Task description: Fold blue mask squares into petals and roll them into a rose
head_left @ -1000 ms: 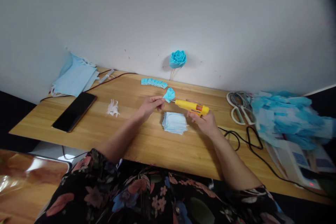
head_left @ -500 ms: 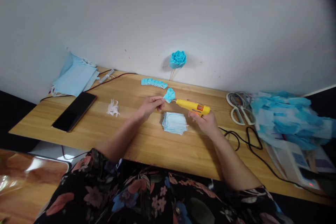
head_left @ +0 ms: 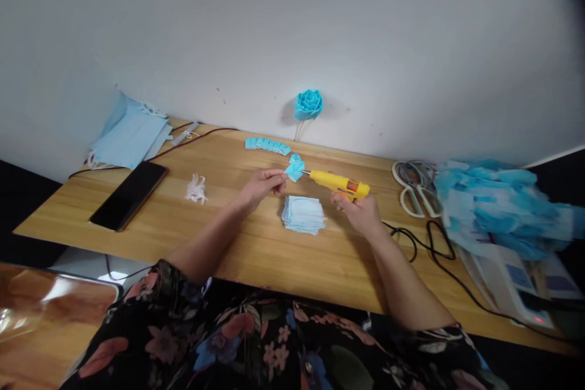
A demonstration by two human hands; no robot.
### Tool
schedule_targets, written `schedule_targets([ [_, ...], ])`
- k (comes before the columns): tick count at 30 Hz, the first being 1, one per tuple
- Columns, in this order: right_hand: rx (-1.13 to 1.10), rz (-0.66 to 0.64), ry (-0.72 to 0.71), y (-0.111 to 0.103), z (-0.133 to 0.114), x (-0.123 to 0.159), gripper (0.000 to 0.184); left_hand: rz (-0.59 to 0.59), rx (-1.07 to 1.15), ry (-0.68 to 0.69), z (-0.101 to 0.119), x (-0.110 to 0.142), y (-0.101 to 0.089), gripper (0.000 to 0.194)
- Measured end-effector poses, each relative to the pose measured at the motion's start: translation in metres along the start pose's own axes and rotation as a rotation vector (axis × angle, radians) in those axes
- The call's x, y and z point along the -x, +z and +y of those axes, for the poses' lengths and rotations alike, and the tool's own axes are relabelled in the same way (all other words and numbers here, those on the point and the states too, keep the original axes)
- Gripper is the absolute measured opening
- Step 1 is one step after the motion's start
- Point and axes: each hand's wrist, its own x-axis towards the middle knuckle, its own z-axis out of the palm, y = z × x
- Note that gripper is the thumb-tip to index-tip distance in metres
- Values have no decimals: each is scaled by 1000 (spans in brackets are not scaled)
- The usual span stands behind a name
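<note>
My left hand [head_left: 264, 187] pinches the lower left edge of a small folded blue petal piece [head_left: 296, 169]. A yellow glue gun [head_left: 336, 183] is gripped in my right hand [head_left: 359, 210], its metal nozzle pointing left at the petal piece's right side; whether the tip touches cannot be made out. Just below lies a stack of pale blue cut squares [head_left: 303, 214]. Behind the petal piece a row of folded blue petals [head_left: 267, 145] rests on the table, and a finished blue fabric rose [head_left: 308, 105] on a stem leans at the wall.
On the wooden table's left side are face masks [head_left: 130, 137], a black phone [head_left: 130, 195] and white scraps [head_left: 196, 189]. To the right lie white-handled scissors [head_left: 417, 198], a black cable [head_left: 439, 250], a heap of blue fabric [head_left: 498, 207] and a white power strip [head_left: 516, 283].
The glue gun has shifted slightly to the right, and its nozzle sits a little farther from the petal piece's middle. The petal piece has turned slightly in my left fingers.
</note>
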Motion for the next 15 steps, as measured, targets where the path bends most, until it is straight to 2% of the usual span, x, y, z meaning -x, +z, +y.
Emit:
schedule_targets([
  [4,-25,27,2,0,-2,-1,30,-8,-9,-3,-2,0,0,38],
  [15,48,31,-26,-3,1,0,30,-15,11,-7,-4,-1,-1,38],
])
